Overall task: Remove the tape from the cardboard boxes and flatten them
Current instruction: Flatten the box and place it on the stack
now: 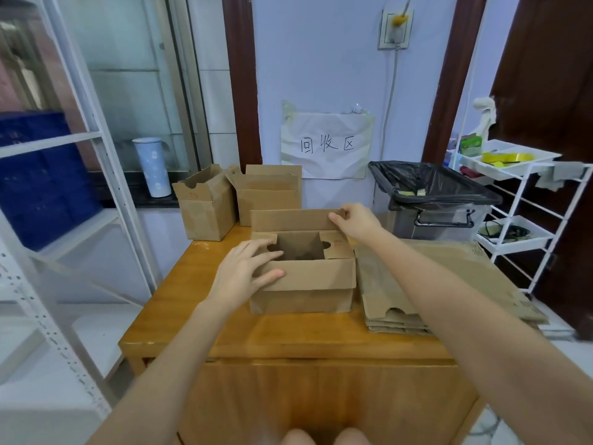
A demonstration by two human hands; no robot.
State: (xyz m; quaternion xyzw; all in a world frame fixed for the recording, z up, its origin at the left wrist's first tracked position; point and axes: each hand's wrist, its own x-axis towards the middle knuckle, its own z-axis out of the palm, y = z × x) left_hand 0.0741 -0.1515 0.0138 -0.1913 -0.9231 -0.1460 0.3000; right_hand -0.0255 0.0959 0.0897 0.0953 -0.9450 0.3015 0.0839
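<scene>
A brown cardboard box (pixel 317 281) stands open in the middle of the wooden table (pixel 224 335). My left hand (pixel 245 273) rests on its left end with spread fingers, the thumb lying on the near flap, which is folded outward. My right hand (pixel 354 220) pinches the right end of the upright far flap. Two more open boxes stand at the back left, the leftmost box (pixel 205 210) and a second box (pixel 268 195) beside it. A stack of flattened boxes (pixel 394 300) lies just right of the middle box.
A bin lined with a black bag (pixel 433 200) stands behind the table at the right. Right of it is a white wire rack (pixel 526 200). A white shelf frame (pixel 106 200) runs along the left. A paper sign (pixel 325 144) hangs on the wall.
</scene>
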